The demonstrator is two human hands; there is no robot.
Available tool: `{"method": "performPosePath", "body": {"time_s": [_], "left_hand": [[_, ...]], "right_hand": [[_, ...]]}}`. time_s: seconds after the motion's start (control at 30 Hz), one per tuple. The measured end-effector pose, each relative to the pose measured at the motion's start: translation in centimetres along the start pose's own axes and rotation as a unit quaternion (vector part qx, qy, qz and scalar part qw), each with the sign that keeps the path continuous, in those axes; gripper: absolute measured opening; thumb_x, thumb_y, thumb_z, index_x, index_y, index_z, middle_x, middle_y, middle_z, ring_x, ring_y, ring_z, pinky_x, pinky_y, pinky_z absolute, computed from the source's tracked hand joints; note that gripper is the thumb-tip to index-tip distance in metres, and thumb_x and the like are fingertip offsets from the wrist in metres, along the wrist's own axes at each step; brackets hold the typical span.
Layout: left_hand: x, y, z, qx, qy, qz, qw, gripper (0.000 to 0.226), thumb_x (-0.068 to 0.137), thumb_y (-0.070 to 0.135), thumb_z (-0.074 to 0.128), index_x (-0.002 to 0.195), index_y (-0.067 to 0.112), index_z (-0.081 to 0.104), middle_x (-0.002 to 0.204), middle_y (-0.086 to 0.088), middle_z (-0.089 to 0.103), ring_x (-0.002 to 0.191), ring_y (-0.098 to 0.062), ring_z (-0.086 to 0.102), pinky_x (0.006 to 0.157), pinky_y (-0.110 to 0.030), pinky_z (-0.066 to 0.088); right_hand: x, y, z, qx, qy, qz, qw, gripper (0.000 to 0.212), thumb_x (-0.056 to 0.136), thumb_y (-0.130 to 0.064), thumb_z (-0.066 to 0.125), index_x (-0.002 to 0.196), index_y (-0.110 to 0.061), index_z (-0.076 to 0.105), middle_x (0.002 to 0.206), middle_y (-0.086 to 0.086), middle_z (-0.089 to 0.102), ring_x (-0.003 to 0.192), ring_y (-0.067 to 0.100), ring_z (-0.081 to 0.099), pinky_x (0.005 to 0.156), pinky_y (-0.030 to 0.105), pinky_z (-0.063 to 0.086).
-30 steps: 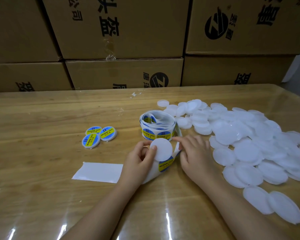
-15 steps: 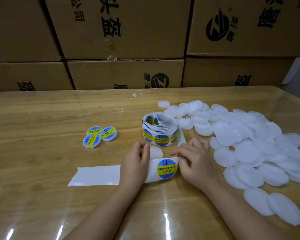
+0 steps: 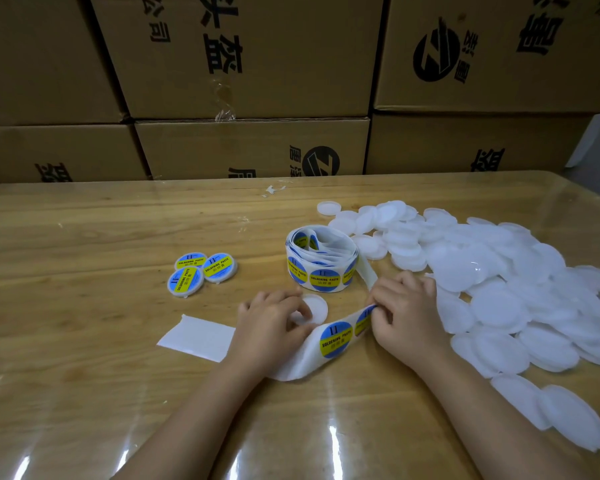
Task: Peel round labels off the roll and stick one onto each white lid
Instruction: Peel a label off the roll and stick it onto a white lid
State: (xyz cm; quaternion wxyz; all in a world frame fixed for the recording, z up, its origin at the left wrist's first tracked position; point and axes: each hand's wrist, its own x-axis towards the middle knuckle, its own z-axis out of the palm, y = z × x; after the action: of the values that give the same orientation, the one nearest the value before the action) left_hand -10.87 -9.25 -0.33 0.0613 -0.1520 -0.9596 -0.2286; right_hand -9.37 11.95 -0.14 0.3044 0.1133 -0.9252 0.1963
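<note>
I log the backing strip (image 3: pixel 293 367) running left-right across the bench (image 3: pixel 84 306), just before the roll (image 3: pixel 321 263), one label (image 3: pixel 336 339) face-up. Left hand (image 3: pixel 274 322) pinches the strip beside a white lid (image 3: pixel 316 306). Right hand (image 3: pixel 407 318) fingers (image 3: pixel 381 306) pinch the second label (image 3: pixel 363 321) at its edge. The strip arches higher than half a second ago.

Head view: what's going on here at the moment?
Lids are being labelled by hand. The left hand holds the backing strip beside a bare white lid; the right hand pinches a label on the strip. Three labelled lids lie left of the label roll, the unlabelled pile to its right.
</note>
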Motion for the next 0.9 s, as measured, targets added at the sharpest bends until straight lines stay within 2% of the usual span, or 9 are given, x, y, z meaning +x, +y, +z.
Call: {"method": "performPosePath", "body": {"time_s": [0.13, 0.27, 0.37, 0.4, 0.5, 0.6, 0.73, 0.8, 0.9], "left_hand": [[0.0, 0.1, -0.1, -0.085, 0.079, -0.004, 0.993, 0.014, 0.094, 0.036, 0.051, 0.089, 0.024, 0.054, 0.1, 0.012, 0.062, 0.099, -0.019, 0.055, 0.08, -0.033, 0.036], [0.1, 0.7, -0.6, -0.236, 0.187, -0.068, 0.951, 0.013, 0.095, 0.036, 0.045, 0.088, 0.026, 0.046, 0.069, 0.019, 0.058, 0.073, -0.016, 0.059, 0.064, -0.032, 0.04], [-0.1, 1.2, -0.5, -0.27, 0.212, -0.051, 0.938, 0.003, 0.095, 0.029, 0.05, 0.096, 0.032, 0.049, 0.075, 0.024, 0.06, 0.073, -0.002, 0.058, 0.063, -0.023, 0.042], [-0.2, 1.3, -0.3, -0.269, 0.201, -0.043, 0.941, 0.01, 0.095, 0.027, 0.05, 0.101, 0.034, 0.048, 0.076, 0.022, 0.061, 0.072, -0.001, 0.059, 0.063, -0.022, 0.043], [-0.5, 1.2, 0.3, -0.228, 0.159, -0.006, 0.961, 0.021, 0.093, 0.019, 0.05, 0.106, 0.035, 0.048, 0.067, 0.018, 0.059, 0.059, -0.006, 0.055, 0.059, -0.031, 0.045], [-0.8, 1.3, 0.4, -0.192, 0.148, 0.016, 0.97, 0.026, 0.09, 0.017, 0.051, 0.101, 0.04, 0.047, 0.061, 0.023, 0.054, 0.056, -0.001, 0.05, 0.053, -0.03, 0.04], [-0.9, 1.6, 0.2, -0.218, 0.143, 0.033, 0.965, 0.036, 0.087, 0.024, 0.05, 0.118, 0.04, 0.045, 0.088, 0.021, 0.06, 0.072, -0.007, 0.057, 0.065, -0.034, 0.05], [-1.1, 1.7, 0.2, -0.225, 0.124, 0.054, 0.965, 0.041, 0.084, 0.026, 0.049, 0.12, 0.044, 0.043, 0.09, 0.024, 0.059, 0.075, -0.003, 0.057, 0.063, -0.033, 0.051], [-1.0, 1.7, 0.3, -0.211, 0.112, 0.07, 0.969, 0.043, 0.083, 0.028, 0.049, 0.124, 0.038, 0.045, 0.087, 0.027, 0.058, 0.076, -0.001, 0.056, 0.06, -0.032, 0.051]], "right_hand": [[-0.2, -0.4, -0.3, -0.015, 0.011, -0.031, 0.999, 0.013, 0.065, -0.006, 0.043, 0.058, -0.013, 0.052, 0.062, -0.008, 0.053, 0.07, 0.014, 0.038, 0.071, 0.031, 0.021], [-0.1, -1.5, -0.7, -0.024, 0.008, -0.082, 0.996, 0.019, 0.068, -0.014, 0.037, 0.06, -0.012, 0.054, 0.062, -0.006, 0.053, 0.066, 0.019, 0.043, 0.068, 0.034, 0.026], [-0.1, -2.4, -0.9, -0.013, 0.003, -0.116, 0.993, 0.021, 0.071, -0.014, 0.04, 0.068, -0.013, 0.061, 0.063, -0.006, 0.052, 0.066, 0.018, 0.043, 0.071, 0.035, 0.031], [-0.2, -2.6, -1.0, -0.006, 0.0, -0.126, 0.992, 0.023, 0.073, -0.015, 0.042, 0.074, -0.014, 0.065, 0.065, -0.007, 0.054, 0.067, 0.017, 0.043, 0.072, 0.034, 0.031], [-0.2, -3.0, -1.0, 0.019, -0.003, -0.121, 0.992, 0.026, 0.08, -0.022, 0.046, 0.087, -0.017, 0.07, 0.075, -0.009, 0.062, 0.075, 0.013, 0.043, 0.076, 0.029, 0.027], [0.0, -2.7, -1.1, 0.017, 0.001, -0.051, 0.999, 0.035, 0.087, -0.032, 0.04, 0.104, -0.021, 0.069, 0.1, -0.011, 0.066, 0.091, 0.012, 0.046, 0.082, 0.03, 0.025], [0.6, -1.4, -0.7, 0.022, -0.082, 0.03, 0.996, 0.057, 0.089, -0.047, 0.017, 0.128, -0.03, 0.055, 0.141, -0.02, 0.044, 0.131, 0.013, 0.033, 0.105, 0.034, 0.016], [0.7, -1.0, -0.3, 0.025, -0.117, 0.034, 0.992, 0.06, 0.088, -0.053, 0.011, 0.124, -0.033, 0.056, 0.144, -0.023, 0.036, 0.135, 0.01, 0.026, 0.111, 0.037, 0.012], [0.6, -0.9, 0.0, 0.0, -0.101, 0.02, 0.995, 0.054, 0.09, -0.054, 0.017, 0.106, -0.033, 0.064, 0.139, -0.017, 0.044, 0.127, 0.014, 0.034, 0.109, 0.04, 0.016]]}}
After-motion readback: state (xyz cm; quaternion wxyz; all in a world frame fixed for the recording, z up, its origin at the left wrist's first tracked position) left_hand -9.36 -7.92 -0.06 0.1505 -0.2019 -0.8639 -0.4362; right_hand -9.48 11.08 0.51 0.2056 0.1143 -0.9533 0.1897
